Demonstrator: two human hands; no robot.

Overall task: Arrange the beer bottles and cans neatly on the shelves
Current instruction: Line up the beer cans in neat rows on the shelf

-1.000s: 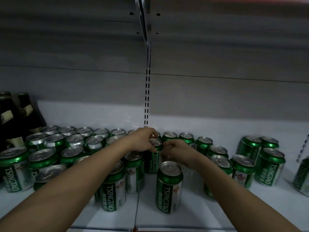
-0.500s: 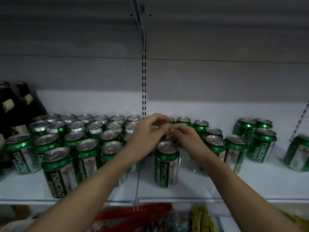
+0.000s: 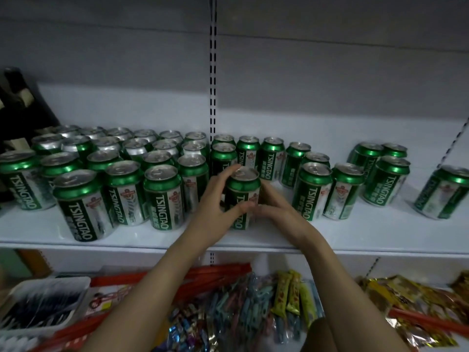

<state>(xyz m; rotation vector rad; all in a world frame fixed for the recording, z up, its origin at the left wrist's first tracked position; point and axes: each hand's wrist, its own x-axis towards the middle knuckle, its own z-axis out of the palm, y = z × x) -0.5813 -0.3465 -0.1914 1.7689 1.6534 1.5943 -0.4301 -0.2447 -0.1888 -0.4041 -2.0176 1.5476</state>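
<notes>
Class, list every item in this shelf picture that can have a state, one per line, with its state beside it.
Front green Tsingtao beer can: upright, sealed, clasped by both hands.
Left hand: wrapped round the can's left side.
Right hand: cupping its right side.
Packed block of green cans: upright, in rows.
Loose green cans on the right: upright, scattered.
Dark glass bottles: standing, far left.

The dark bottles point(image 3: 17, 102) are cut off by the left edge. The rear cans point(image 3: 119, 134) hide behind front ones. The lower-shelf packets point(image 3: 228, 313) are blurred.

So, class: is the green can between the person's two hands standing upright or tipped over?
Upright. The can stands on the shelf, silver top upward, left hand and right hand cupping its sides.
</notes>
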